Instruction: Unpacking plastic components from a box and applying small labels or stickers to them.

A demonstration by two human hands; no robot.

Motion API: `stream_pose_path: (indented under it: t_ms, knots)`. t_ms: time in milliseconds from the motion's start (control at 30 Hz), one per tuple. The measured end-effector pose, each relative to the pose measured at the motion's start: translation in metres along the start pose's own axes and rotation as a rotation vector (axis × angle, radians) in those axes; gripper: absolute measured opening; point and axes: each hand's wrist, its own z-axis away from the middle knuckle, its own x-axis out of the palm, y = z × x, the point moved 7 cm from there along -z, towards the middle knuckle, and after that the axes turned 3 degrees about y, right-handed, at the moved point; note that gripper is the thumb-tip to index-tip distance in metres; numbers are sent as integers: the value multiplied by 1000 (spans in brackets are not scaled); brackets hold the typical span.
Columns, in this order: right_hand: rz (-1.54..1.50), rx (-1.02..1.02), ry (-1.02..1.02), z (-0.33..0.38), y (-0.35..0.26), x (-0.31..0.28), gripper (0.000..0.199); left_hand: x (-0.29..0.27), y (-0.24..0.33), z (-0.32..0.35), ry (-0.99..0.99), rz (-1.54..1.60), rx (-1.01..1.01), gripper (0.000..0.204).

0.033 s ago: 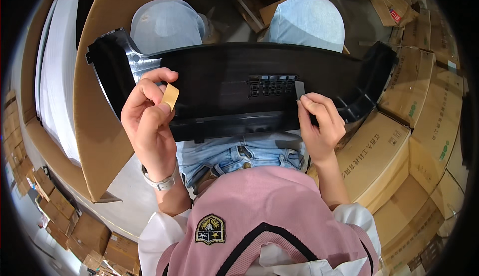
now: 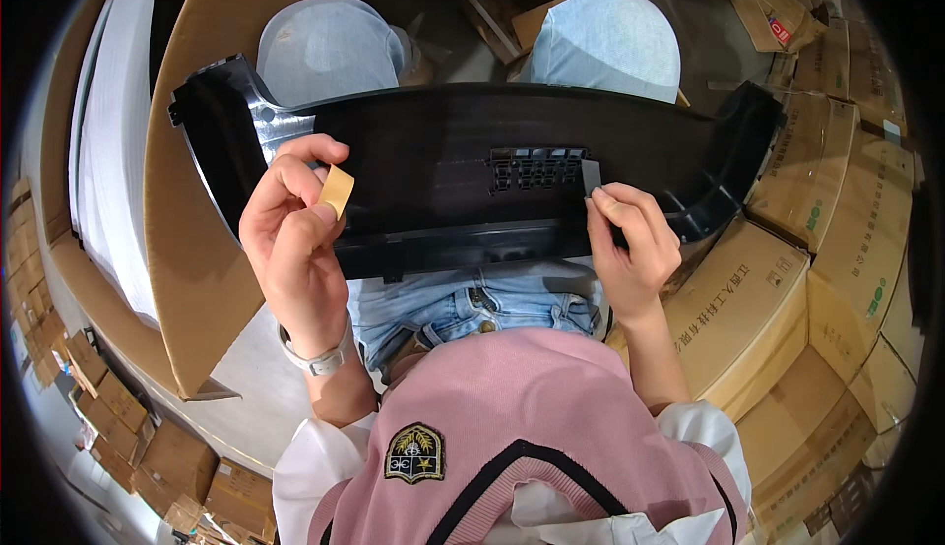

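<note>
Across my lap lies a long black plastic panel (image 2: pixel 413 166) with upturned ends and a small grid of slots (image 2: pixel 539 171) right of its middle. Between thumb and fingers, my left hand (image 2: pixel 295 235) pinches a short yellowish paper strip (image 2: pixel 337 191) above the panel's left part. My right hand (image 2: pixel 635 250) holds a small dark grey strip (image 2: pixel 591 176) by its lower end, with thumb and fingertips closed on it. That strip stands at the right end of the slot grid; whether it touches the panel I cannot tell.
An open cardboard box (image 2: pixel 212 151) rises close by my left arm, with a stack of white sheets (image 2: pixel 113 151) in it. Cardboard cartons (image 2: pixel 743 299) are stacked along my right side. Beyond the panel are my knees (image 2: pixel 610 48), and another open carton (image 2: pixel 502 3) sits on the floor.
</note>
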Motion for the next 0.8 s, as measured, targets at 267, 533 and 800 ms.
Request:
stream_pose_path:
  t_ms: [267,533,800]
  knots:
    - [-2,8,-44,1,3,6,19,-1,-8,-2,-38,79,-75,7]
    - [3,59,-91,3,6,10,17,-1,-13,-2,-48,101,-61,5]
    - [251,-78,-421,-14,0,10,16,2,-19,-4,-77,143,2,6]
